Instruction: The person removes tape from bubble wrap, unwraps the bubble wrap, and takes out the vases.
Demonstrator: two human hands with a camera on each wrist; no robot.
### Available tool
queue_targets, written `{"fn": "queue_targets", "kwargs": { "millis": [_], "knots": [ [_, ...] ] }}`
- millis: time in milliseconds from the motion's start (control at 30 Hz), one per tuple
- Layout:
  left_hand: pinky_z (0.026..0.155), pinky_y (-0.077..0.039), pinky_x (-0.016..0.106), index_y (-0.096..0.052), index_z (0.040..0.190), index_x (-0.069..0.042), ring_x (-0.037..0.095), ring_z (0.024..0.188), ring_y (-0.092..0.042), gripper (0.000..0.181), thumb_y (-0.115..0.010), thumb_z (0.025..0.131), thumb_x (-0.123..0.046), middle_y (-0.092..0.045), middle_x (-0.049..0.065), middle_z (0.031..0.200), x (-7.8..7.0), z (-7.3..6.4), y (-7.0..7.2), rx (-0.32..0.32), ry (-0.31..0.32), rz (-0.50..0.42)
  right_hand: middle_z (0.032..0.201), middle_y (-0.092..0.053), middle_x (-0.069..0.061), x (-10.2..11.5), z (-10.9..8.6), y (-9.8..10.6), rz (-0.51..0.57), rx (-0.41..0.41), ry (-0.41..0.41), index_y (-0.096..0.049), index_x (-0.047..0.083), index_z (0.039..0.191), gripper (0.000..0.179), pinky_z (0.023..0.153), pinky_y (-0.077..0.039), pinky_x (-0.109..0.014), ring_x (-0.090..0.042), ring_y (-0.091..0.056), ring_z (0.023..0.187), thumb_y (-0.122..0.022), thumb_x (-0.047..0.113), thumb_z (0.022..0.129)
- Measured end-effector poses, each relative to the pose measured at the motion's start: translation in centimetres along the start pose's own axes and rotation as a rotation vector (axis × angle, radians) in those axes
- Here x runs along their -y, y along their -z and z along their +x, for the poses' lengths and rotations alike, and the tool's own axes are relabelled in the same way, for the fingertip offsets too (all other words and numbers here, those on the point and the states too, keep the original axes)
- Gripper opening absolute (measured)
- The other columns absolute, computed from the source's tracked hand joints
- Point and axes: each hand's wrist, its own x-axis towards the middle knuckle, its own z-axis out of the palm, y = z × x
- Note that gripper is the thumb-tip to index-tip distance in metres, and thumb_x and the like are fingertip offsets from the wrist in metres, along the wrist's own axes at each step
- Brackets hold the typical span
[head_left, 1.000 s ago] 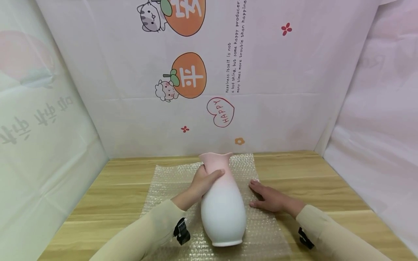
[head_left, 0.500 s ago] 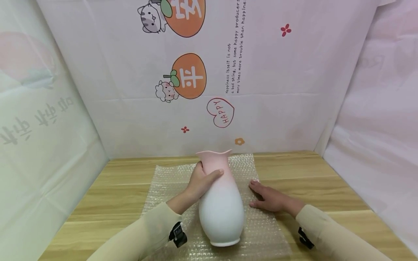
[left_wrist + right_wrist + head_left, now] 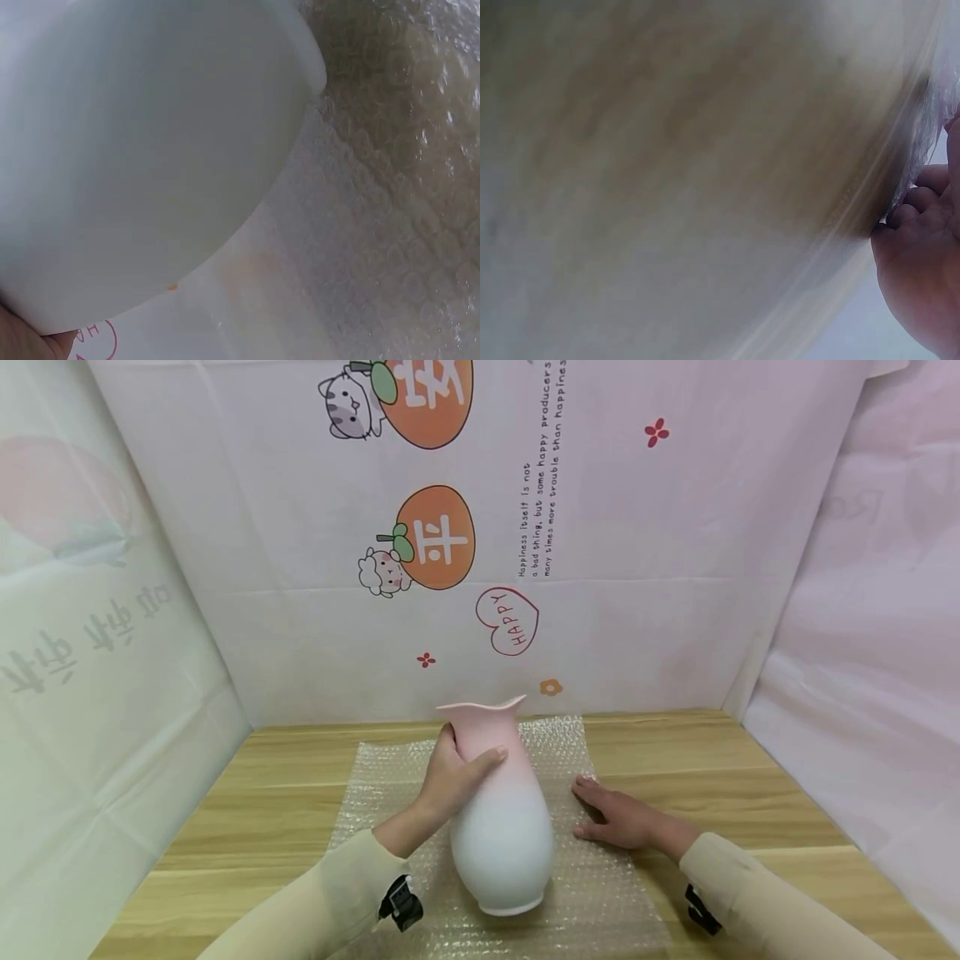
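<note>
A vase (image 3: 504, 827), pink at its wavy mouth and fading to white at the base, leans over a sheet of bubble wrap (image 3: 600, 893). My left hand (image 3: 455, 781) grips the vase at its neck, thumb across the front and the other fingers hidden behind. In the left wrist view the white body of the vase (image 3: 150, 142) fills much of the picture. To the right of the vase, my right hand (image 3: 618, 817) rests on the wrap's right edge with fingers extended. The right wrist view catches this hand (image 3: 919, 255) at its right side, beside the wrap.
Under the wrap lies a wood-grain table (image 3: 720, 777). A white printed sheet (image 3: 637, 610) stands as a wall along its back edge, and similar sheets close off the left and right sides.
My left hand has shifted the vase slightly left and up in the head view, raising its mouth and base. The right hand stays in place on the bubble wrap.
</note>
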Motion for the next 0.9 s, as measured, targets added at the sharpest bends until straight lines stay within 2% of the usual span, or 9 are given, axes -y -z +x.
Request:
{"fn": "queue_targets", "kwargs": {
  "millis": [267, 567, 667, 700, 900],
  "knots": [
    [0.076, -0.055, 0.041, -0.041, 0.129, 0.001, 0.028, 0.094, -0.06, 0.07, -0.078, 0.076, -0.028, -0.056, 0.016, 0.111, -1.0, -0.2, 0.4, -0.061, -0.124, 0.033, 0.153, -0.023, -0.029, 0.2, -0.1, 0.1, 0.0, -0.003, 0.01, -0.032, -0.01, 0.146, 0.082, 0.11, -0.023, -0.056, -0.044, -0.021, 0.14, -0.063, 0.044, 0.093],
    [0.073, -0.055, 0.04, -0.041, 0.128, -0.002, 0.026, 0.091, -0.06, 0.067, -0.079, 0.075, -0.02, -0.057, 0.014, 0.111, -2.3, -0.4, 1.0, -0.07, -0.292, 0.019, 0.153, -0.023, -0.029, 0.1, -0.1, 0.2, 0.001, 0.0, 0.008, -0.032, -0.01, 0.146, 0.082, 0.11, -0.023, -0.056, -0.044, -0.021, 0.141, -0.063, 0.044, 0.093],
    [0.074, -0.055, 0.04, -0.04, 0.129, -0.003, 0.025, 0.093, -0.06, 0.068, -0.08, 0.075, -0.017, -0.057, 0.013, 0.114, -2.4, -0.3, 1.3, -0.078, -0.357, 0.02, 0.154, -0.023, -0.028, 0.1, -0.1, 0.2, -0.001, 0.004, 0.005, -0.032, -0.009, 0.147, 0.083, 0.11, -0.023, -0.056, -0.043, -0.021, 0.141, -0.063, 0.045, 0.093],
    [0.075, -0.055, 0.041, -0.04, 0.128, -0.001, 0.026, 0.093, -0.06, 0.068, -0.08, 0.075, -0.014, -0.057, 0.014, 0.114, -3.0, -0.5, 1.4, -0.081, -0.378, 0.016, 0.154, -0.023, -0.028, 0.0, -0.1, 0.1, -0.004, 0.006, 0.004, -0.031, -0.009, 0.147, 0.083, 0.11, -0.023, -0.056, -0.043, -0.021, 0.141, -0.062, 0.046, 0.093],
    [0.079, -0.054, 0.043, -0.037, 0.133, -0.002, 0.024, 0.096, -0.061, 0.074, -0.08, 0.074, -0.012, -0.057, 0.012, 0.119, -3.3, 0.1, 2.4, -0.084, -0.544, 0.023, 0.154, -0.022, -0.027, -0.2, 0.0, 0.0, -0.01, 0.008, 0.008, -0.031, -0.009, 0.147, 0.084, 0.11, -0.023, -0.056, -0.042, -0.021, 0.141, -0.062, 0.047, 0.093]
  ]
}}
